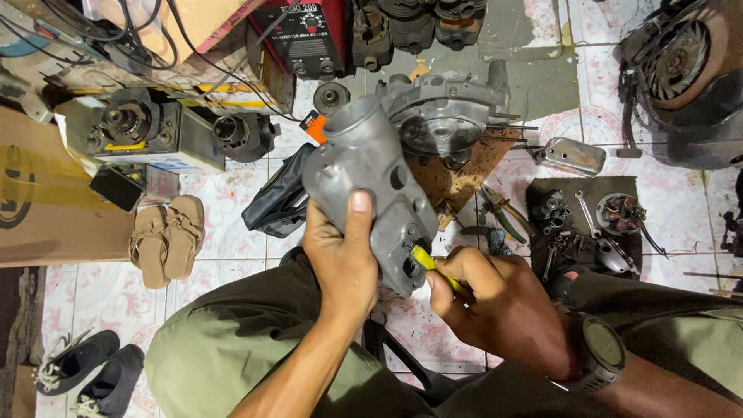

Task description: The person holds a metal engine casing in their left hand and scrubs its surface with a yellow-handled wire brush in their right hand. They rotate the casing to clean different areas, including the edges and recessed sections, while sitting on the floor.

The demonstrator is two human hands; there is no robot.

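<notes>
Left hand [340, 259] — fingers wrapped around grey metal casing [371, 182], thumb flat on its face; casing held at centre, above the lap. Right hand [495, 306] at 5 o'clock of casing — fingers pinching yellow brush [433, 267], tip against casing's lower edge. Pliers [503, 213] at 3 o'clock; sandals [166, 238] at 9 o'clock.

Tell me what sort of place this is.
Probably a small engine repair workshop, worked on the tiled floor: the left hand holds a grey metal engine casing, pliers and wrenches lie on the floor, and a red welding machine stands behind.
</notes>
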